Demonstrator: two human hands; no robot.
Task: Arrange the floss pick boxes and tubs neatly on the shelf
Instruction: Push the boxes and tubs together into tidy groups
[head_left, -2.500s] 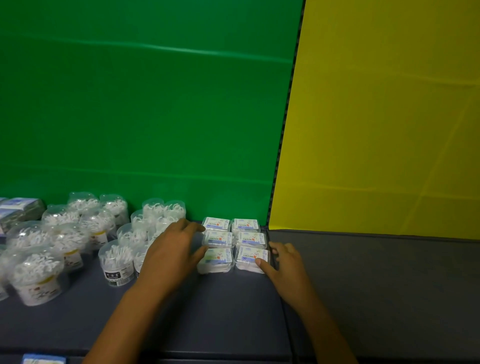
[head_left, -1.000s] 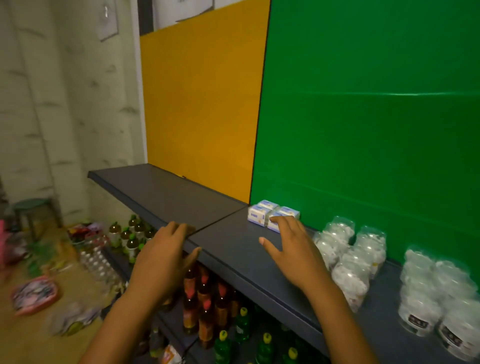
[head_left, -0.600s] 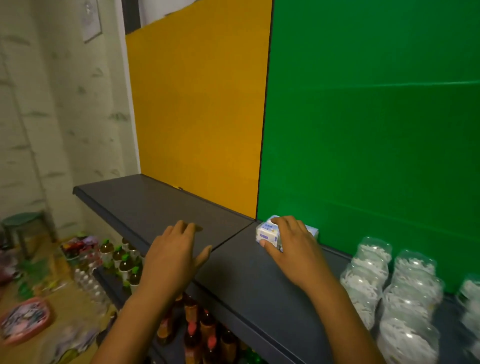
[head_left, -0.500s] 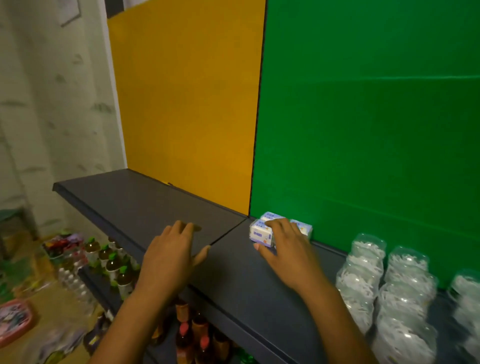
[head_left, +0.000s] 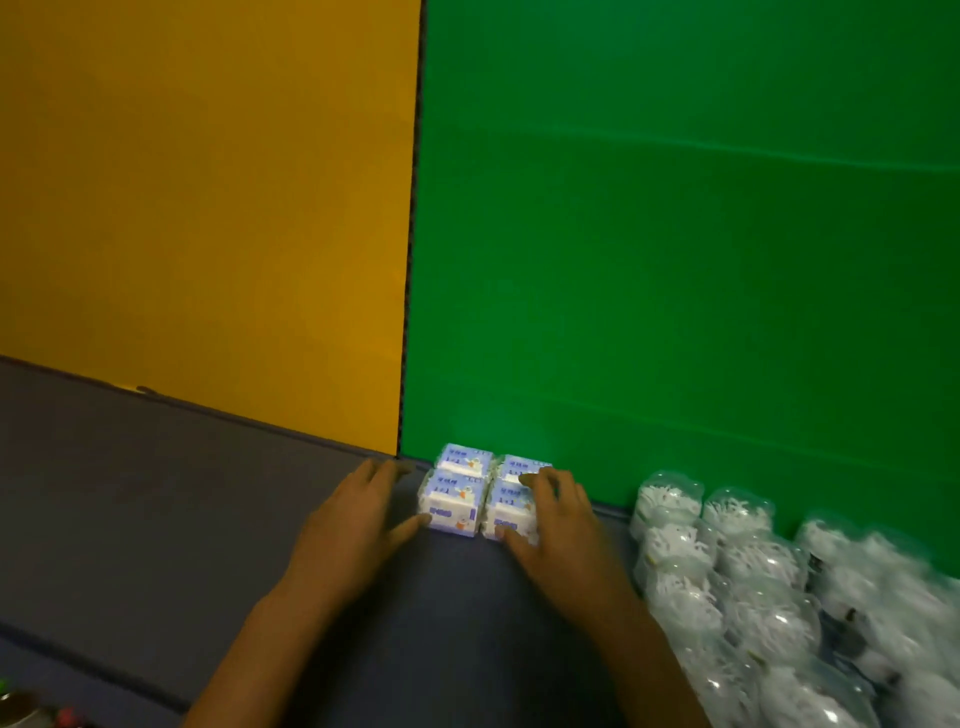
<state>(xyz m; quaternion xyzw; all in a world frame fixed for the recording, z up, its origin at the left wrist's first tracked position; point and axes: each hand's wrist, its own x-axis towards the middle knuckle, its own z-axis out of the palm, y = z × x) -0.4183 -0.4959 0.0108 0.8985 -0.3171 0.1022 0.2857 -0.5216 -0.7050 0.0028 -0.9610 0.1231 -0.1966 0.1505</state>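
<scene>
Floss pick boxes (head_left: 475, 491), small rectangular packs in glossy white and blue wrapping, are grouped in a tight block on the dark, matte shelf (head_left: 156, 499), set against the green back panel (head_left: 675, 260) just right of its seam with the yellow panel (head_left: 208, 208). The block is flanked by both hands. The left hand (head_left: 358, 525) is laid flat on the shelf, its fingers (head_left: 382, 475) straight and slightly spread beside the left face of the block, the thumb touching the near left corner. The right hand (head_left: 561, 525) is draped over the right side of the block, its fingers (head_left: 540, 480) gently curved across the top packs and the thumb pressed against the near face. To the right of the right fingers, round tubs (head_left: 727, 571) of clear, shiny plastic, filled with white picks, are packed in rows along the shelf; those nearest the edge of view are blurred.
</scene>
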